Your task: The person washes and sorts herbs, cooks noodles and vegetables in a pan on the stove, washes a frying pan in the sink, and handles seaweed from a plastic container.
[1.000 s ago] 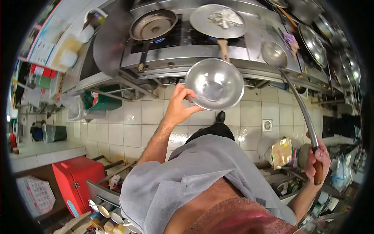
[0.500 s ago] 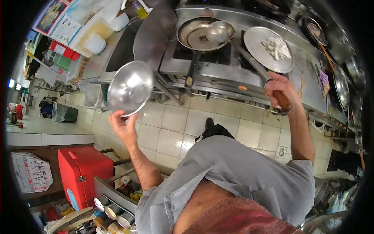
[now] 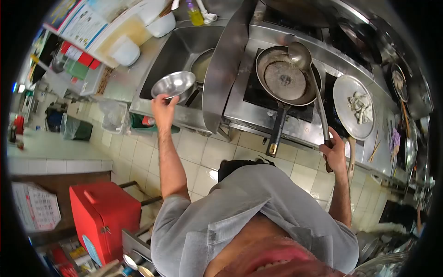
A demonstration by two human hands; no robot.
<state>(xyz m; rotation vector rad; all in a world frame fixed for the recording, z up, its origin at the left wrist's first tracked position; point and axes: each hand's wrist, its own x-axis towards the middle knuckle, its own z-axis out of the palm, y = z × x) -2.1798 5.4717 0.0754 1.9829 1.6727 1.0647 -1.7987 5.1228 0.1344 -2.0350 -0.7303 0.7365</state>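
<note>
My left hand (image 3: 164,111) grips the rim of a shiny metal bowl (image 3: 173,85), held tilted over the front of the sink. My right hand (image 3: 334,150) is wrapped round the handle of a long ladle (image 3: 317,94). The ladle's round cup rests at the upper right rim of a frying pan (image 3: 285,81) on the stove. That pan's black handle points toward me, and its inside looks dark and worn. Right of it lies a round metal lid or tray (image 3: 344,99) with a crumpled cloth (image 3: 361,107) on it.
Another pan (image 3: 201,67) lies in the sink (image 3: 184,39). A metal splash guard (image 3: 226,69) stands between sink and stove. White containers (image 3: 125,51) and a yellow-green bottle (image 3: 196,17) are behind the sink. A red box (image 3: 104,217) stands at lower left.
My left hand has carried the bowl up and over to the sink. The ladle has turned more upright, with my right hand lower. My view and body have shifted left.
</note>
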